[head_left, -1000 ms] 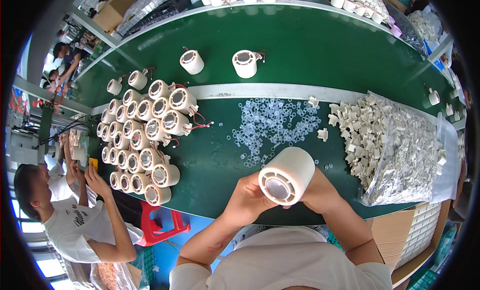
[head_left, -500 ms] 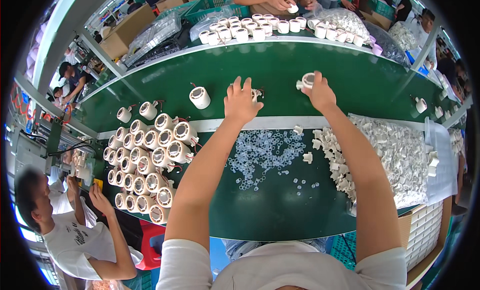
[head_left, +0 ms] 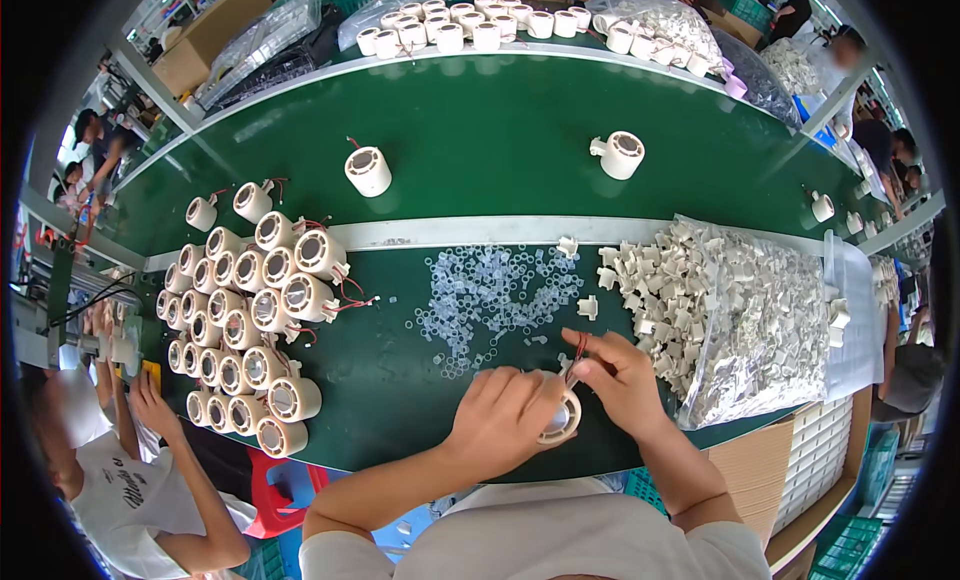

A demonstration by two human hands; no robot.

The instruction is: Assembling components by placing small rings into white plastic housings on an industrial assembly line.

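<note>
Far left, the block of white cylinders looks unchanged at the left end of the green work surface, and one loose cylinder still stands past the metal strip. Clear rings lie mid-surface. Big change: half a second ago both arms stretched over that strip, now they're back by the front edge. Left hand is wrapped round the held cylinder there. Right hand is right beside it, red wires by its thumb and index finger, can't tell if they're actually pinched. The cylinder with a side clip it was gripping now stands alone past the strip. White clips and their plastic bag fill the right end.
</note>
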